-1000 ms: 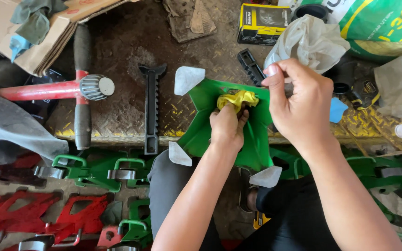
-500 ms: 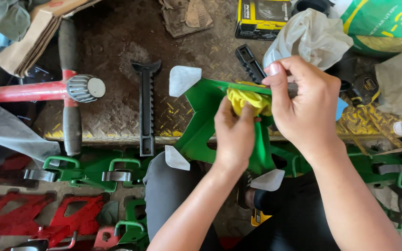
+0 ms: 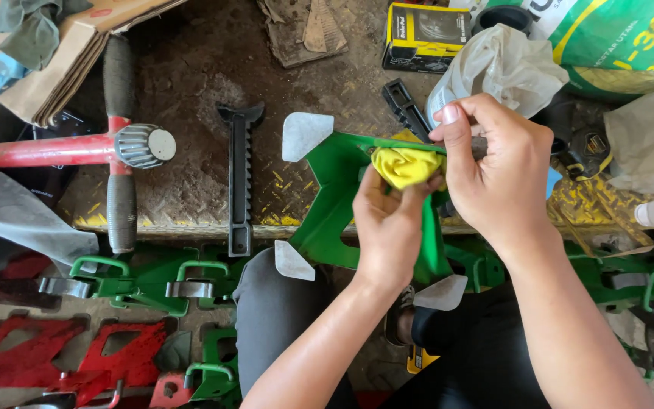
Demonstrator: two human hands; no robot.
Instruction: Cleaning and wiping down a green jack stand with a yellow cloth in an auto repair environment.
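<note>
So the person's left hand is pinching a bunched-up yellow rag between its fingertips, pressing it onto the top edge of a green metal bracket that's resting across their lap. The right hand is curling tight around a dark handle, thumb pointing up just right of the rag; can't tell what tool it is, since the fingers are covering most of it.

What could go wrong: the bracket is only being steadied by the knees and that rag pinch, so a hard push could tip it sideways, or the left fingertips could slide off the wad onto the bare metal edge.

Compared to a second ago, both hands are sitting closer together and the rag is tucked tighter under the right thumb. The black ratchet bar left of the fingers hasn't budged.
</note>
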